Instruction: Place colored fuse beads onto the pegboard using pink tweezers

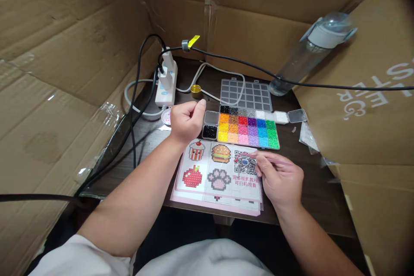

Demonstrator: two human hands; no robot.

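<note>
My right hand [282, 177] pinches pink tweezers [274, 159], whose tips point left over the QR code on a pattern sheet [222, 151]. A small red spot shows by the tips; whether it is a bead held there is too small to tell. My left hand [187, 120] is closed in a fist above the left end of the bead box, and its palm side is hidden. On the sheet are a cupcake, a burger, a red fruit and a paw, with a clear pegboard [223, 200] lying over it. Behind stands a bead box [247, 129] sorted by colour.
Small open boxes hold black beads [209, 132] and white beads [281, 117]. An empty-celled lid [247, 95], a gold tin [196, 91], a power strip [166, 86] and a tilted bottle [307, 58] stand behind. A black cable [239, 62] crosses above. Cardboard walls surround the table.
</note>
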